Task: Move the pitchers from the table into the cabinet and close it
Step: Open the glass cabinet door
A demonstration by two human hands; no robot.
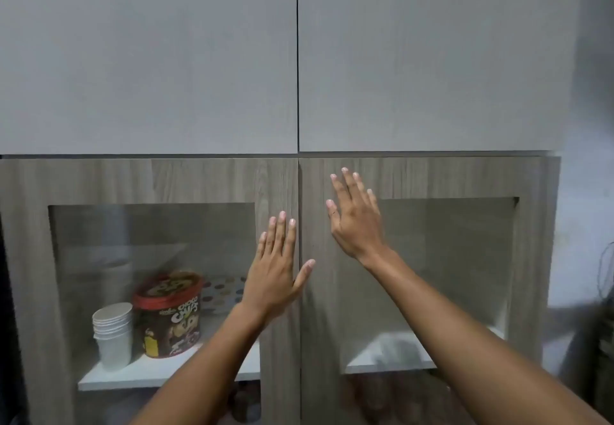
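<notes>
A wood-grain cabinet fills the view, with two glass-paned doors that meet at a centre seam. My left hand lies flat, fingers spread, on the frame of the left door beside the seam. My right hand lies flat and a little higher on the frame of the right door. Both doors look shut and flush. Neither hand holds anything. No pitcher can be made out; a blurred pale shape shows behind the right glass.
Behind the left glass, a stack of white paper cups and a red-lidded snack tub stand on a white shelf. Plain grey upper cabinet doors sit above. A pale wall lies to the right.
</notes>
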